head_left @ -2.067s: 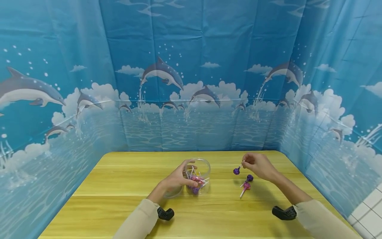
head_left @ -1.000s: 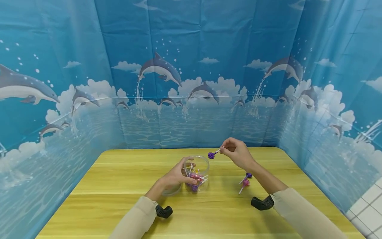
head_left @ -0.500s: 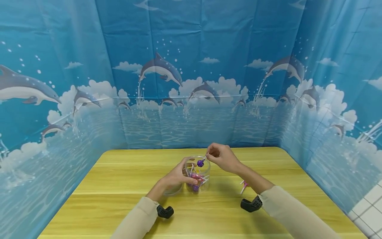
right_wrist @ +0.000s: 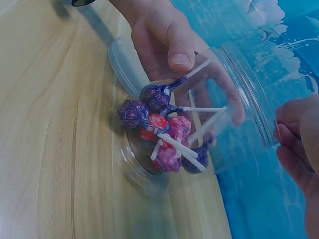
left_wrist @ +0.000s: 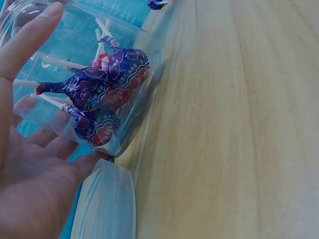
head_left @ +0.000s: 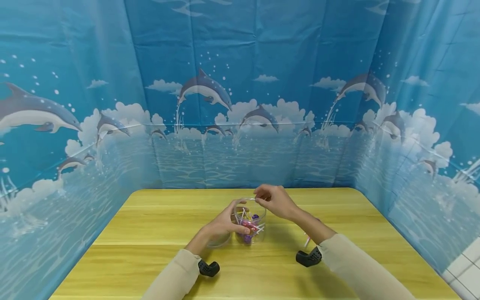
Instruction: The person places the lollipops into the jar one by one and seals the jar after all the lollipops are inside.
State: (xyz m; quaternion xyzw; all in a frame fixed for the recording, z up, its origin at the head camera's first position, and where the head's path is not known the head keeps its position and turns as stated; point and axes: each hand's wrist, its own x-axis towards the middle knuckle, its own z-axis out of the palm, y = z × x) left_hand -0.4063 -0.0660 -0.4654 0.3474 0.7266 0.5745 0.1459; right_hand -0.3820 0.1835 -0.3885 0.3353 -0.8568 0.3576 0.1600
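Note:
A clear round jar (head_left: 259, 238) stands on the table, holding several lollipops (right_wrist: 168, 130) in purple, pink and red wrappers with white sticks. My left hand (head_left: 222, 222) grips the jar from its left side, thumb across the front and fingers behind. At the jar's mouth is my right hand (head_left: 276, 203), fingertips right at the rim, thumb and index finger apart, with no lollipop showing between them. A purple lollipop (head_left: 256, 217) lies on top of the others inside. Beside the jar's base, partly under my left hand, lies a clear round lid (left_wrist: 107, 204).
A loose pink lollipop (head_left: 307, 241) lies on the yellow wood-grain table (head_left: 161, 266), mostly hidden behind my right forearm. A blue dolphin-print curtain (head_left: 240, 162) rises along the table's back and sides.
My right hand has carried a purple lollipop left from the table's right side to the jar and let it drop inside. My left hand keeps its hold on the jar.

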